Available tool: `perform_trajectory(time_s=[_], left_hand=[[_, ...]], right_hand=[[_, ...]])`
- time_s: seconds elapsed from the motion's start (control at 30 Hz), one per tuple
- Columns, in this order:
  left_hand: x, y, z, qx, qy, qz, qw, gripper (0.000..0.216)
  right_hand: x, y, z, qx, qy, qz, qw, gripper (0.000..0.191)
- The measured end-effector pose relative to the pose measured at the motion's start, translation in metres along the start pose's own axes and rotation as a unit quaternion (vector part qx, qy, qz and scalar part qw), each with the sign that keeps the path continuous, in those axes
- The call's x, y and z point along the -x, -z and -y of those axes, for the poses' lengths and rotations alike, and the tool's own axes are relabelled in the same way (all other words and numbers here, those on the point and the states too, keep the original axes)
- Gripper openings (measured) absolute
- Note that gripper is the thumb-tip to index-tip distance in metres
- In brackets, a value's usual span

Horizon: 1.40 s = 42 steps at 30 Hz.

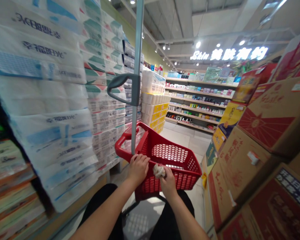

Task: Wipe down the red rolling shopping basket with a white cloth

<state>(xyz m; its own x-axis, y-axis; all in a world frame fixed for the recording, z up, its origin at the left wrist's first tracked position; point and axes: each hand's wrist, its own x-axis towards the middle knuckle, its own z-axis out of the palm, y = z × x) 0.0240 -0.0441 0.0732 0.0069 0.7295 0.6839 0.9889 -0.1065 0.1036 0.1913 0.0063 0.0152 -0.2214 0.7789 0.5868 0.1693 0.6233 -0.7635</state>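
At lower centre, the left hand [139,168] holds the red basket's rim [183,172], likely steadying it; the right hand's [168,180] narrow grip pinches a crumpled cloth [159,171].

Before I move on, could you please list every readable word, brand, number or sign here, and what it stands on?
"Skin 美肤有约": the lit sign above the back shelves.
"幸福阳光": the plastic-wrapped toilet-roll packs at left; some print is upside down.
Too blurred or small to read surely: the red-printed cartons at right, their white labels, the yellow-and-white packs and the shelf goods.
None seen on the red shopping cart.
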Motion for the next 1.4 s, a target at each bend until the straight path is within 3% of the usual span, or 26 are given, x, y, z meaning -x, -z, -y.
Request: perform_trajectory(time_s=[0.2, 0.4, 0.6, 0.7, 0.8, 1.03, 1.4], left_hand=[[0.007, -0.007, 0.002, 0.032, 0.0, -0.006, 0.999, 0.033], [0.009, -0.009, 0.0, 0.029, 0.006, -0.01, 1.0, 0.034], [0.01, -0.007, 0.0, 0.017, 0.003, -0.005, 1.0, 0.033], [0.01, -0.008, 0.0, 0.014, 0.004, -0.008, 1.0, 0.033], [0.01, -0.009, -0.001, 0.014, 0.003, -0.012, 1.0, 0.033], [0.009, -0.008, -0.004, 0.012, 0.007, -0.015, 1.0, 0.032], [0.009, -0.008, -0.005, 0.006, 0.007, -0.015, 1.0, 0.031]], right_hand=[[-0.02, 0.018, 0.007, 0.038, 0.042, -0.071, 0.996, 0.044], [-0.016, 0.012, -0.008, 0.046, 0.063, 0.044, 0.996, 0.039], [-0.026, 0.013, -0.002, 0.041, -0.055, 0.036, 0.997, 0.031], [-0.034, 0.017, 0.002, 0.043, -0.078, 0.009, 0.996, 0.026], [-0.036, 0.014, 0.0, 0.088, -0.056, -0.025, 0.994, 0.026], [-0.023, 0.001, -0.007, 0.139, 0.036, 0.042, 0.989, 0.036], [-0.025, 0.007, -0.013, 0.086, 0.009, 0.05, 0.995, 0.034]])
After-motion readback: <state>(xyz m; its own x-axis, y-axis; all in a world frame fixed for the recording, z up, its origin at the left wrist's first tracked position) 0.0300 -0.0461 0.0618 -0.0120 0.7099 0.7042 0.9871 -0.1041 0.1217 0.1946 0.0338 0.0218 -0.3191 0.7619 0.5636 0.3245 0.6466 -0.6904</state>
